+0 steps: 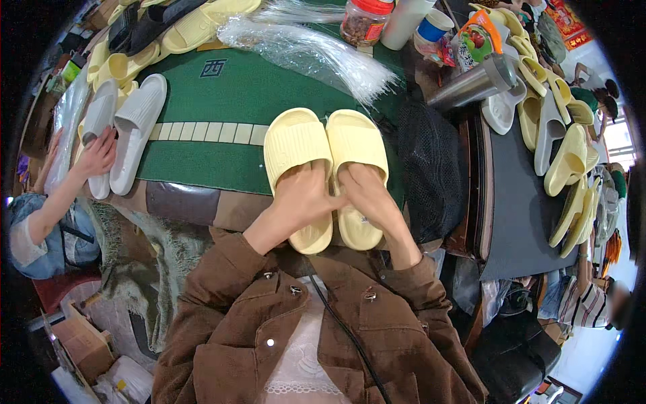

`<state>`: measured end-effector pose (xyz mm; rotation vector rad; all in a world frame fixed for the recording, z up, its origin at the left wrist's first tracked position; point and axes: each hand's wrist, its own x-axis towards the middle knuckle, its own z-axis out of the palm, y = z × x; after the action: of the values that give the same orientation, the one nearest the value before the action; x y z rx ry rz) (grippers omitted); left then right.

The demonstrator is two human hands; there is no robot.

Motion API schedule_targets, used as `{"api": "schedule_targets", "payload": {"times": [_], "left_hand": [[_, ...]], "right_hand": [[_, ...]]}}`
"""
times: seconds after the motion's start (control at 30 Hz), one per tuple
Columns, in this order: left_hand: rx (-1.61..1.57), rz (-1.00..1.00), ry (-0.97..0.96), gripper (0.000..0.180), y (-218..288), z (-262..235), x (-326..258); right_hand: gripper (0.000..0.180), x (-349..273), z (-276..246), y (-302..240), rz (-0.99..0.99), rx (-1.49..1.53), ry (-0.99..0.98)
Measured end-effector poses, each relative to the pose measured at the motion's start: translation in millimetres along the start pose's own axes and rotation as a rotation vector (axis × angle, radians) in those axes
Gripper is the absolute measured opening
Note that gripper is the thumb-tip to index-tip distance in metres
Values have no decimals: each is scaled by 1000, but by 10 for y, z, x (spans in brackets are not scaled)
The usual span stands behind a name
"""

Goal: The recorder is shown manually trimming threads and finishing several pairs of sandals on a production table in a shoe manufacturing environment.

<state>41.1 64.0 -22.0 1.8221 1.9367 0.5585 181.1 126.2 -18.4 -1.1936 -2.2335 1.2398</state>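
A pair of pale yellow slide slippers lies side by side in front of me, toes pointing away. My left hand reaches into the left slipper, its fingers tucked under the ribbed strap and out of sight. Into the right slipper goes my right hand, its fingers likewise mostly hidden beneath the strap. The hands meet at the thumbs between the two slippers. Both heels reach past the near edge of the green mat.
At the left, another person's hand touches grey slippers. Clear plastic bags lie at the back, near a red-lidded jar. A steel tumbler and a black mesh bag are on the right. More yellow slippers line the far right table.
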Motion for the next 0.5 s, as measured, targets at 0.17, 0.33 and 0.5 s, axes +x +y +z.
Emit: {"api": "schedule_targets", "payload": {"times": [0.17, 0.33, 0.5], "left_hand": [[-43, -96, -69, 55, -26, 65, 133], [-81, -73, -16, 46, -23, 78, 134], [-105, -108, -62, 46, -17, 82, 151]], "right_hand": [[26, 12, 21, 1, 0, -70, -16], [27, 2, 24, 14, 21, -44, 12], [27, 18, 42, 46, -9, -71, 22]]}}
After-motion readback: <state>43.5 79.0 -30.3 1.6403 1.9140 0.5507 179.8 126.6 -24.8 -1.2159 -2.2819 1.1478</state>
